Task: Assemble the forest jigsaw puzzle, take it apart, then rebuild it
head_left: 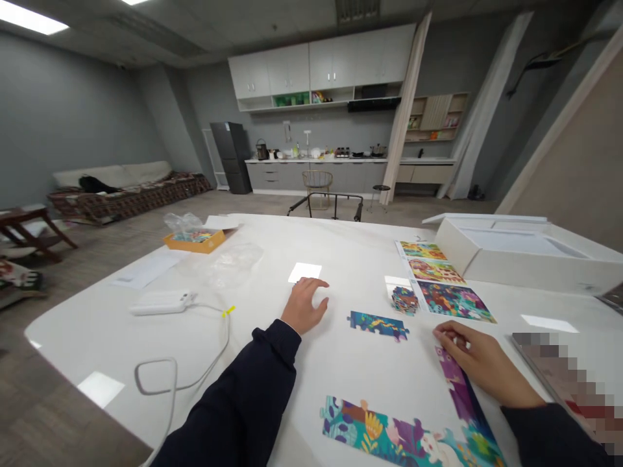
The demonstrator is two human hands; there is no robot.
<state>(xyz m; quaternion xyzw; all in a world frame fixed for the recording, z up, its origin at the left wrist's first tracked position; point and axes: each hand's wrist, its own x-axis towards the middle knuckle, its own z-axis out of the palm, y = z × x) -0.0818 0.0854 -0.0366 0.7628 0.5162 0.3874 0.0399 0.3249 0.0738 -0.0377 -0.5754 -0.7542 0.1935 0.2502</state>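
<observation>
Puzzle pieces (363, 433) lie joined in an L near the worktop's (121, 344) close edge, the purple arm running beneath the right hand (479, 360). That hand's grip is nearly closed, thumb near fingertips; whether it pinches a piece cannot be told. A sideways drag of its fingers or the dark sleeve could shear the joints apart. Beyond lies a separate blue strip (377, 325), which a careless sweep might knock askew. The left hand (304, 306) has a loosely spread, empty grip. Farther off, bumping the small pile (405, 301) beside the picture sheet (455, 299) could scatter it. The glossy white worktop seems likely to let pieces slide; it also bears a white box (525, 266) and an orange box (195, 242). Past it stand a sofa (146, 174), a dark fridge (236, 155) and white cabinets (331, 61).
</observation>
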